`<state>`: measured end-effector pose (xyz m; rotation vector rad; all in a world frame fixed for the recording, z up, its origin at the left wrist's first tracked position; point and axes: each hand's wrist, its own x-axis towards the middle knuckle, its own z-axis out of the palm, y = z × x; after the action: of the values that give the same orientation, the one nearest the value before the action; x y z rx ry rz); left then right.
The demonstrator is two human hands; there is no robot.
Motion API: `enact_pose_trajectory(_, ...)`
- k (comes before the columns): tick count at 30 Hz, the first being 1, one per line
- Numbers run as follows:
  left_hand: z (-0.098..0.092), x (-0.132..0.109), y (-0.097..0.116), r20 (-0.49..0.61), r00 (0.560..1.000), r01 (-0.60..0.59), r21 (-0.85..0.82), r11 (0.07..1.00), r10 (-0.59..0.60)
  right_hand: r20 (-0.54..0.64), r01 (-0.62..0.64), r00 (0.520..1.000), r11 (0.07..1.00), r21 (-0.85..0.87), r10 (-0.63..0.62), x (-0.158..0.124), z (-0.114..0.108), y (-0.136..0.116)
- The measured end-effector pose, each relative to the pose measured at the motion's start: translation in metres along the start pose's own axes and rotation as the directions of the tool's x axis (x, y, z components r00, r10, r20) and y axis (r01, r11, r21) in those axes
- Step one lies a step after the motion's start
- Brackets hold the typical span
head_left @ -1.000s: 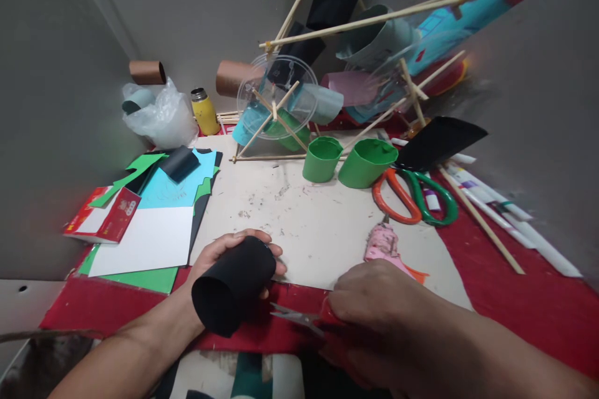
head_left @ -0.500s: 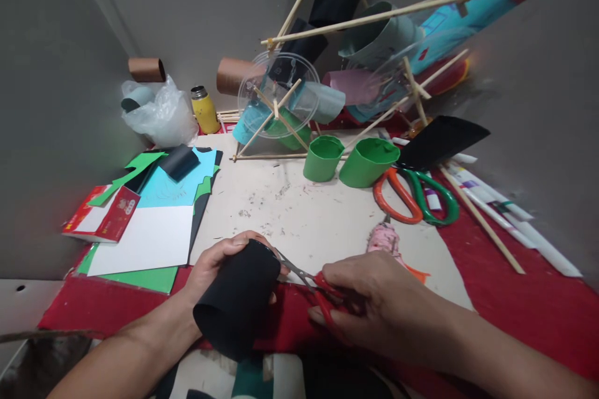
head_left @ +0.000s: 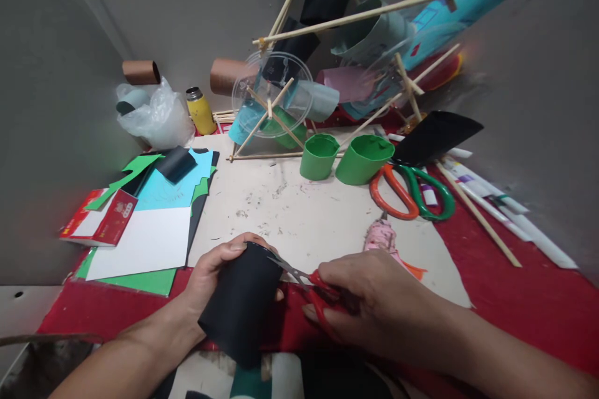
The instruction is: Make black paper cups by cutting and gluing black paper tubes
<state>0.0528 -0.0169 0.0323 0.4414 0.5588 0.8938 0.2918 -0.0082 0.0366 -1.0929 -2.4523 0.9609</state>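
Note:
My left hand (head_left: 210,271) is wrapped round a black paper tube (head_left: 243,305), its thumb on the upper edge and its other fingers mostly hidden behind the tube. In my right hand (head_left: 369,287) are small scissors (head_left: 322,299) with red handles. Their blades are parted at the tube's upper right rim, with one blade lying over the black paper. Just past my right hand lies a pink-wrapped tool (head_left: 381,237) with a dark tip. Two green paper tubes (head_left: 365,160) stand farther back on the pale board (head_left: 243,199).
Paper sheets (head_left: 140,237) and a red box (head_left: 100,218) lie at left. Behind stand a yellow bottle (head_left: 200,111), a plastic bag (head_left: 163,118) and a stick frame (head_left: 327,25) with plastic discs. Large orange and green scissor handles (head_left: 397,196) lie at right, beside rolled white paper (head_left: 538,237).
The scissor blades have shifted slightly left, onto the tube's rim. The tube has turned a little in my left hand. The whole view has moved slightly.

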Motion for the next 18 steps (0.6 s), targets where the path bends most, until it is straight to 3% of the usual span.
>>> enact_pose_trajectory(18,0.0014,0.0034,-0.0007,0.072,0.997,0.017,-0.079,0.997,-0.011,-0.059,0.029,0.998,0.996,-0.081,-0.034,-0.0024,0.0074,0.0064)
